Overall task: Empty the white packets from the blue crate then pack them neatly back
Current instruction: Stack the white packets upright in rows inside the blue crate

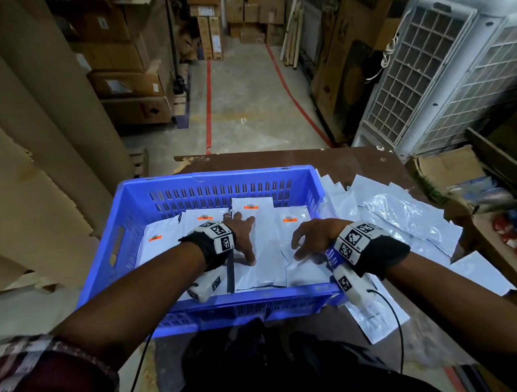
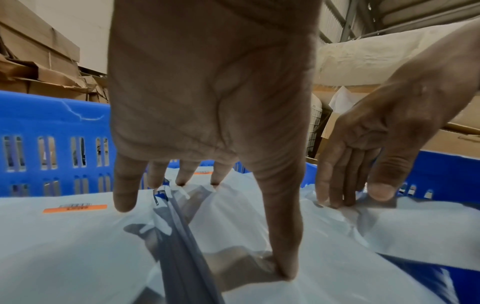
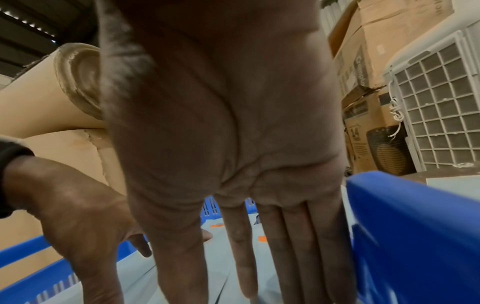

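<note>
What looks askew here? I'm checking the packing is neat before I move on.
In the blue plastic crate the white plastic packets lie in flat rows under the left hand and right hand. A loose heap of white packets sprawls, overlapping, over the brown table right of the crate.

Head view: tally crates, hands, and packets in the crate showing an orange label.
Orange-labelled packets: 4
Blue crate: 1
Hands, left hand and right hand: 2
Total: 7

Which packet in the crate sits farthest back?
The packet just beyond the left hand; its orange label lies nearer the crate's far wall than its neighbours' labels.
</note>
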